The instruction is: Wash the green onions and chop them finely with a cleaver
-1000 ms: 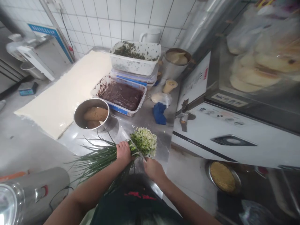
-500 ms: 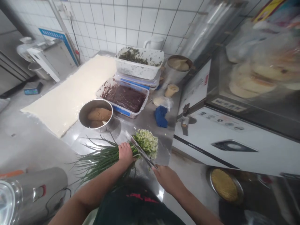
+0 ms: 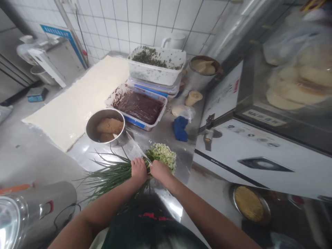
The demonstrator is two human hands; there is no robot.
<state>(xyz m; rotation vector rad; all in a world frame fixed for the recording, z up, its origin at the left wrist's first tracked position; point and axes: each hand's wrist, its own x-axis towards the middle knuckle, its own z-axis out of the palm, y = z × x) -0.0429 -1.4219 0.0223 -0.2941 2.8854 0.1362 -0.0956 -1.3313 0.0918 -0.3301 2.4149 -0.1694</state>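
Scallions (image 3: 112,174) long, dk grn; chopped bits (image 3: 163,154) pale grn & wht.

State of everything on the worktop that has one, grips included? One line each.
Left grip: closed over the green onion bunch
Right grip: closed on the knife
Green onion bunch: partly chopped, long leaves whole
Chopped green onion: heaped
Knife: blade beside the heap
Steel pot: uncovered, brown contents inside
Dark paste tub: uncovered, walls smeared
Chopped greens tub: uncovered
Dough sheet: spread flat
Blue cloth: crumpled
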